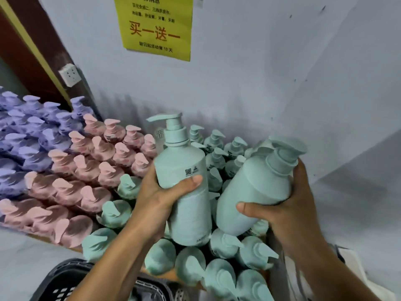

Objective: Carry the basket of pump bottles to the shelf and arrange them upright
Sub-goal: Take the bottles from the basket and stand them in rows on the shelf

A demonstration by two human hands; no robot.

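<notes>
Your left hand [156,198] is gripping an upright mint bottle [184,181], thumb and fingers wrapped round it. Your right hand [288,205] is clasping a second mint bottle [253,192], tilting toward one o'clock. The basket [65,283] is sitting at seven o'clock.

Two bare forearms come up from below, the left forearm [112,261] from the lower middle and the right forearm [321,270] from the lower right corner, angled toward each other. The left hand [159,198] wraps round the middle of a pale mint-green plastic pump bottle [184,168] held near upright, with its thumb [188,181] laid across the front and its fingers hidden behind. The right hand [288,205] clasps a second mint-green pump bottle [253,187] from its right side. That thumb [251,208] presses across the lower body and the fingers curl up by the shoulder under the pump — this one leans rightward.
</notes>
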